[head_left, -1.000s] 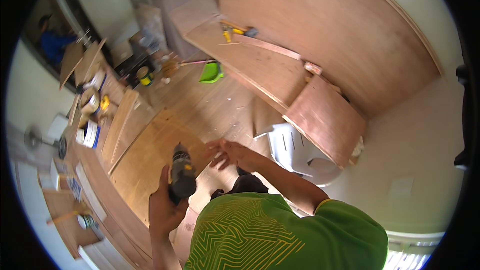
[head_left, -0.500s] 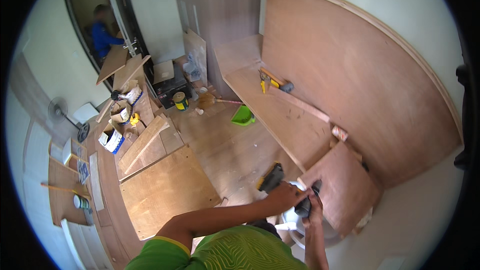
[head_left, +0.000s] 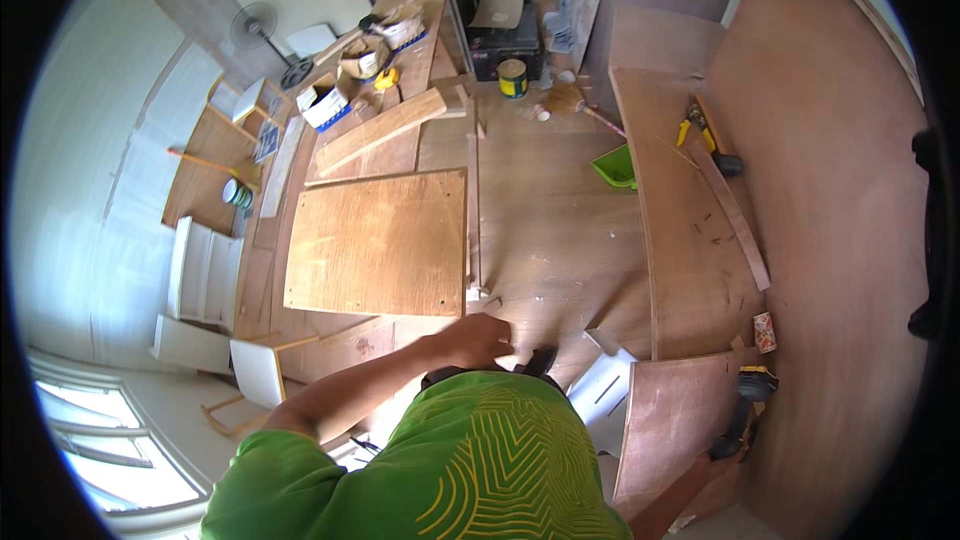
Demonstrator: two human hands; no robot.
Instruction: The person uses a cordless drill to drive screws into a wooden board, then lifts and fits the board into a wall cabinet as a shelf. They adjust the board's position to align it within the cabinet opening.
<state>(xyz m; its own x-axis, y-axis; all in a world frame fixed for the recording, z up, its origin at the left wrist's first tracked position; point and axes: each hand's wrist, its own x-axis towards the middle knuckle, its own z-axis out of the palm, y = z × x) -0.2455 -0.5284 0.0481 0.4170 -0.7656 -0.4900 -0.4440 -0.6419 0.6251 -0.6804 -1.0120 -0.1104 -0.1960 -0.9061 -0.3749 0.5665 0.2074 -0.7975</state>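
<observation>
Right hand [head_left: 720, 465]: fingers curled round the rounded motor end of a black-and-yellow drill [head_left: 744, 417], battery end pointing away. Drill over the reddish panel [head_left: 668, 405], near its right edge; unclear whether resting there or borne by the hand. Step in hand, by judgement: putting-down or picking-up of the drill, impossible to say which. Next move, by judgement: calls for steady support until flat on the panel or firmly gripped. Right forearm [head_left: 675, 508]: reaching out low on the right. Left hand [head_left: 480, 340]: back upward, fingers bent, tips hidden; impossible to say how narrow, or whether holding anything. Left forearm [head_left: 400, 365]: slanting inward from a bent elbow. Just beyond left hand: wooden board [head_left: 380, 240]. Beyond panel: patterned box [head_left: 764, 332]; counter [head_left: 680, 270] with wood strip [head_left: 735, 220], yellow-handled pliers [head_left: 690, 127], mallet [head_left: 729, 163].
</observation>
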